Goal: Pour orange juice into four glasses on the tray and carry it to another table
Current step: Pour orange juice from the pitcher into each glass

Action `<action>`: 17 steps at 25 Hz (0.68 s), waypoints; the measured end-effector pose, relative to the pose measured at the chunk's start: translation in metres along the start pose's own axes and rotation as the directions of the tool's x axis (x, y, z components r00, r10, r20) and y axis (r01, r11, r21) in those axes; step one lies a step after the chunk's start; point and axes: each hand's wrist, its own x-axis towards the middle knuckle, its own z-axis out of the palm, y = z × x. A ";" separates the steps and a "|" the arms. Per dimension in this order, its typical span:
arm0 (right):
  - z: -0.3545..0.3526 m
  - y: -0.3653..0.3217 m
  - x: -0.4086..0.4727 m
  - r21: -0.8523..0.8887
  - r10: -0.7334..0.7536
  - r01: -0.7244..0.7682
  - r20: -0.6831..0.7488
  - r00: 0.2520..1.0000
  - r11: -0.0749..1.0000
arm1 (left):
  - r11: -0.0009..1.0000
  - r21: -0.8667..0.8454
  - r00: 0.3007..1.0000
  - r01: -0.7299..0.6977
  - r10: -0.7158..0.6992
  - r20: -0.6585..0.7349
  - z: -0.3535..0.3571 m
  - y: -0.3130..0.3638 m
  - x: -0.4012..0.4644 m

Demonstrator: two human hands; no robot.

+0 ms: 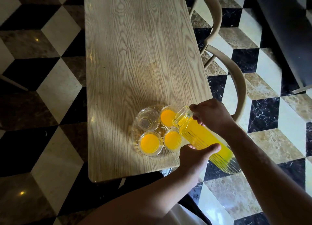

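A clear ribbed glass jug (202, 138) of orange juice is tilted, its spout over the back right glass (167, 117) on a round clear glass tray (135, 132). My right hand (214, 116) grips the jug near its top. My left hand (197, 154) supports the jug's body from below. The back right glass holds juice. The front left glass (150, 143) and the front right glass (172, 139) are also filled with juice. The back left glass (147, 119) is empty.
The tray sits near the front right corner of a long light wooden table (135, 56). Two curved-back chairs (236, 83) stand along the table's right side. The floor is a black, white and brown cube-pattern marble (42, 73).
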 end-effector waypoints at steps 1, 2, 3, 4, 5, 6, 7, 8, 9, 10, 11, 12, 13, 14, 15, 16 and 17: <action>-0.001 0.001 -0.002 -0.026 -0.038 0.038 -0.006 0.999 0.999 | 1.000 0.013 1.000 0.001 -0.001 -0.005 0.000 0.001 0.000; -0.002 0.001 -0.004 -0.068 -0.089 0.088 -0.008 0.996 0.994 | 1.000 0.029 1.000 -0.002 0.002 -0.012 0.000 0.001 -0.001; -0.003 0.001 -0.006 -0.096 -0.135 0.133 -0.015 0.991 0.987 | 0.999 0.041 1.000 -0.011 0.012 -0.019 0.000 0.001 -0.001; -0.003 0.003 -0.008 -0.081 -0.148 0.146 -0.029 0.989 0.986 | 0.998 0.059 0.999 -0.020 0.021 -0.033 0.000 0.000 -0.001; -0.004 0.004 -0.008 -0.030 -0.138 0.137 -0.041 0.990 0.990 | 0.996 0.079 0.998 -0.030 0.034 -0.052 0.000 0.000 -0.002; -0.005 0.006 -0.008 0.015 -0.127 0.128 -0.051 0.991 0.992 | 0.994 0.099 0.996 -0.042 0.049 -0.070 -0.001 0.001 -0.004; -0.006 0.008 -0.008 0.043 -0.130 0.132 -0.052 0.990 0.990 | 0.992 0.115 0.995 -0.054 0.063 -0.083 -0.001 0.002 -0.004; -0.006 0.009 -0.008 0.058 -0.136 0.139 -0.049 0.989 0.989 | 0.989 0.132 0.993 -0.063 0.075 -0.092 -0.002 0.003 -0.006; -0.006 0.010 -0.009 0.072 -0.144 0.147 -0.047 0.989 0.987 | 0.986 0.147 0.991 -0.073 0.088 -0.098 -0.003 0.005 -0.006; -0.006 0.010 -0.010 0.087 -0.157 0.161 -0.045 0.987 0.983 | 0.985 0.155 0.990 -0.076 0.093 -0.103 -0.003 0.006 -0.007; -0.006 0.010 -0.010 0.100 -0.173 0.176 -0.042 0.984 0.979 | 0.984 0.159 0.989 -0.084 0.102 -0.103 -0.004 0.007 -0.008; -0.006 0.008 -0.011 0.111 -0.188 0.191 -0.036 0.982 0.975 | 0.983 0.168 0.989 -0.078 0.097 -0.109 -0.005 0.008 -0.009; -0.005 0.007 -0.012 0.122 -0.199 0.201 -0.029 0.980 0.972 | 0.982 0.174 0.989 -0.073 0.093 -0.112 -0.007 0.009 -0.009; -0.004 0.006 -0.013 0.127 -0.206 0.208 -0.025 0.978 0.970 | 0.982 0.178 0.990 -0.063 0.085 -0.116 -0.008 0.009 -0.010; -0.003 0.003 -0.014 0.130 -0.211 0.212 -0.022 0.977 0.968 | 0.983 0.177 0.990 -0.053 0.075 -0.120 -0.010 0.009 -0.009; -0.001 0.001 -0.015 0.127 -0.213 0.214 -0.020 0.977 0.969 | 0.985 0.169 0.990 -0.044 0.065 -0.124 -0.012 0.008 -0.009; 0.001 0.000 -0.016 0.125 -0.215 0.215 -0.020 0.976 0.969 | 0.987 0.155 0.990 -0.040 0.060 -0.130 -0.014 0.007 -0.009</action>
